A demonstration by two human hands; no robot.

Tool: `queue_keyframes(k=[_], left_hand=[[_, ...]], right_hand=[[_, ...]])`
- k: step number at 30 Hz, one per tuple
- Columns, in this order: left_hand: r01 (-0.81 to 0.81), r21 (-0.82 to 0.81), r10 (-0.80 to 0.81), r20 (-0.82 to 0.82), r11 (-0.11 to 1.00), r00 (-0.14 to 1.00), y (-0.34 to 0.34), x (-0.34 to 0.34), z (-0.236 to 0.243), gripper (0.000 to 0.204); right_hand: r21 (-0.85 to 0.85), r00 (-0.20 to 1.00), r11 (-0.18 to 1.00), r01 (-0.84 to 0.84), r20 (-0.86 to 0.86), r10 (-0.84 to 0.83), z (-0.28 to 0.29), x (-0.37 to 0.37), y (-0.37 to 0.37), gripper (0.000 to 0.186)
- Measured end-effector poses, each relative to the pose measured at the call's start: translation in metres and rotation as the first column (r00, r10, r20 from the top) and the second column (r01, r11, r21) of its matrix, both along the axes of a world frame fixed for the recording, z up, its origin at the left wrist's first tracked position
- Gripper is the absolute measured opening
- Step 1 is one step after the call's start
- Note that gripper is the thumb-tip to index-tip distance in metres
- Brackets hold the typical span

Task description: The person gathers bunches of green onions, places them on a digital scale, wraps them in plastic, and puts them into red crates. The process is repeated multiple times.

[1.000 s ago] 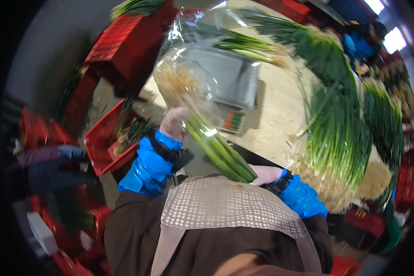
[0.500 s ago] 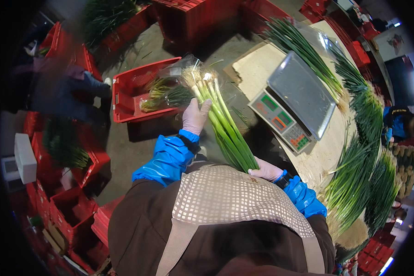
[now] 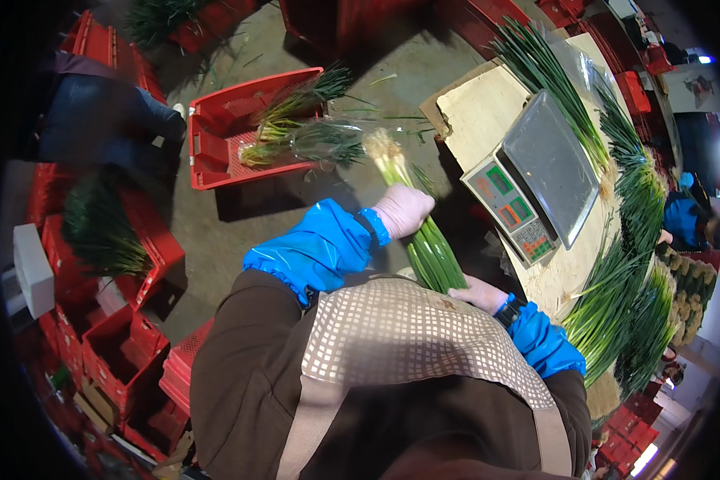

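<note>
A bunch of green onions [image 3: 436,252] slants in front of my apron, its pale roots pointing up and away and its green leaves toward my body. My left hand [image 3: 404,210] is wrapped around the stalks just below the white ends. Closer to me, my right hand [image 3: 480,296] grips the leafy end, with its fingers partly hidden by the leaves and apron. Both hands wear thin pale gloves below blue sleeve covers. To the right of the bunch, a digital scale [image 3: 550,164] with a bare metal pan stands on the table.
A red crate [image 3: 208,160] on the floor at left holds bunches of green onions, some in clear plastic. More green onions [image 3: 616,296] lie along the table [image 3: 476,108] at right. Stacked red crates [image 3: 128,352] stand at lower left. Other people are at the left and far right.
My left hand has shifted right and toward me, now closed over the stalks from above. The bunch's root end has swung right, and its spread stalks are gathered closer together.
</note>
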State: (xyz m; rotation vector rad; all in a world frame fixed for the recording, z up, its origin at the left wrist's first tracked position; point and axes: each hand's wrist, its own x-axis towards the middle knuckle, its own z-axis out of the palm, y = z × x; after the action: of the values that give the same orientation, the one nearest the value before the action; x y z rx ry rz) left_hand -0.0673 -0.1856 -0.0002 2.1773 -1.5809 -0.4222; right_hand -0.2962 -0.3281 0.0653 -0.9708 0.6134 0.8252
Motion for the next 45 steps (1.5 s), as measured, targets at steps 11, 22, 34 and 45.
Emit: queue_keyframes(k=[11,22,34,45], left_hand=[[0.103,-0.098,-0.129,-0.315,0.990,0.940,-0.027,-0.046,-0.028,0.019],[0.248,0.005,-0.225,-0.402,0.969,0.887,-0.017,-0.039,-0.031,0.025],[0.247,0.052,-0.178,-0.555,0.968,0.813,-0.055,-0.052,-0.038,0.031],[0.118,0.009,-0.091,-0.580,0.993,0.809,-0.086,-0.068,-0.034,0.030]], right_hand=[[-0.040,0.975,0.991,0.125,-0.179,-0.130,-0.010,-0.041,-0.006,0.051],[0.101,0.837,0.878,0.469,-0.367,-0.405,-0.029,-0.051,-0.018,0.042],[-0.058,0.865,0.957,0.284,-0.416,-0.282,-0.028,-0.010,-0.056,0.046],[0.062,0.952,0.957,0.284,-0.135,-0.273,-0.022,-0.047,-0.087,0.040]])
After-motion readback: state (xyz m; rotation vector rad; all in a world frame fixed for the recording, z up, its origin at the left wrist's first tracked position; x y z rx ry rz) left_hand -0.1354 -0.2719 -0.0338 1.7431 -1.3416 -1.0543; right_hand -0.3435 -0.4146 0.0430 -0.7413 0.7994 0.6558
